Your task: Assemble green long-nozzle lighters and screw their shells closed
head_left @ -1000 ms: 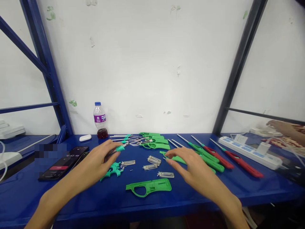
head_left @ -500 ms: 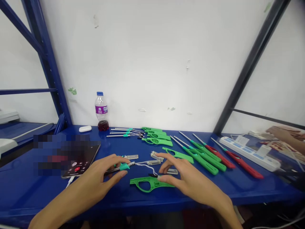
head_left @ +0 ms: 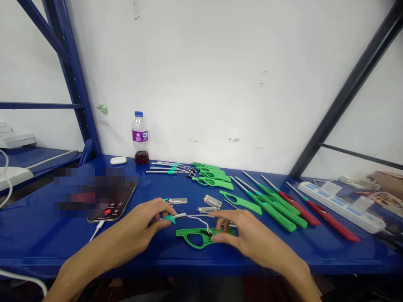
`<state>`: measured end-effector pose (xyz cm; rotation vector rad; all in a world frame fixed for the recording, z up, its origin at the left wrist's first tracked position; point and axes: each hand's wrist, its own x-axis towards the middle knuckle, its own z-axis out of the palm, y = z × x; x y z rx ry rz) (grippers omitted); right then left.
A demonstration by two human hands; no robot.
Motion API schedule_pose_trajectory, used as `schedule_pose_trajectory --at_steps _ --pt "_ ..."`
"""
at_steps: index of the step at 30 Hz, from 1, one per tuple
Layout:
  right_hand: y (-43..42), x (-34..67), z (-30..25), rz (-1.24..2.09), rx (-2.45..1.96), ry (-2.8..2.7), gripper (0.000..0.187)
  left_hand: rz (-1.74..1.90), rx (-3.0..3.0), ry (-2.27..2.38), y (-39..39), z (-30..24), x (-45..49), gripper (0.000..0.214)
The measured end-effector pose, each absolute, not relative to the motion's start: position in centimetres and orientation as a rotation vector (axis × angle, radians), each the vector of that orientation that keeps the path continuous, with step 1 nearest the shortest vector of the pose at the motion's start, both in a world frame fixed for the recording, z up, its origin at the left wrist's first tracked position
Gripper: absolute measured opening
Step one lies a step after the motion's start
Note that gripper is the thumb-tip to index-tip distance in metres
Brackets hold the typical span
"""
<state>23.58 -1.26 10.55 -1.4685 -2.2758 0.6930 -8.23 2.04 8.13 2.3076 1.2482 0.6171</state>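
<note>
Phone (head_left: 115, 209) at left; lower centre, the left hand's grip (head_left: 151, 217) closes on a teal-collared tube (head_left: 171, 218), more tubes (head_left: 162, 172) above, apparently unfitted. White wires (head_left: 204, 222) loop over an open green shell (head_left: 197, 231), seemingly half-done; the right hand (head_left: 244, 228) touches their black end (head_left: 206, 233), whether pinching I can't tell. Right of frame, lighters (head_left: 277, 216) look complete.

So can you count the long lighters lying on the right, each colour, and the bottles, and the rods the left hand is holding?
Green lighters: 3
Red lighters: 2
Bottle: 1
Rod with a teal collar, in the left hand: 1
Total: 7
</note>
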Motion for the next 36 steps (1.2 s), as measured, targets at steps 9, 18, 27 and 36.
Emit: schedule_pose_trajectory --at_steps 9,18,27,36 --pt "-0.9 23.9 10.4 0.686 -1.510 -2.319 0.025 0.571 2.349 1.240 2.3 7.3 -8.0 0.025" --pt "-0.9 23.8 10.4 0.735 -1.490 -2.349 0.012 0.508 2.287 1.258 1.9 7.2 -7.5 0.023" --pt "-1.3 23.8 10.6 0.721 -1.464 -2.360 0.011 0.508 2.319 1.250 2.3 7.0 -7.4 0.026" --pt "-1.0 23.4 10.2 0.674 -1.514 -2.354 0.006 0.542 2.318 1.267 2.8 6.5 -7.4 0.028"
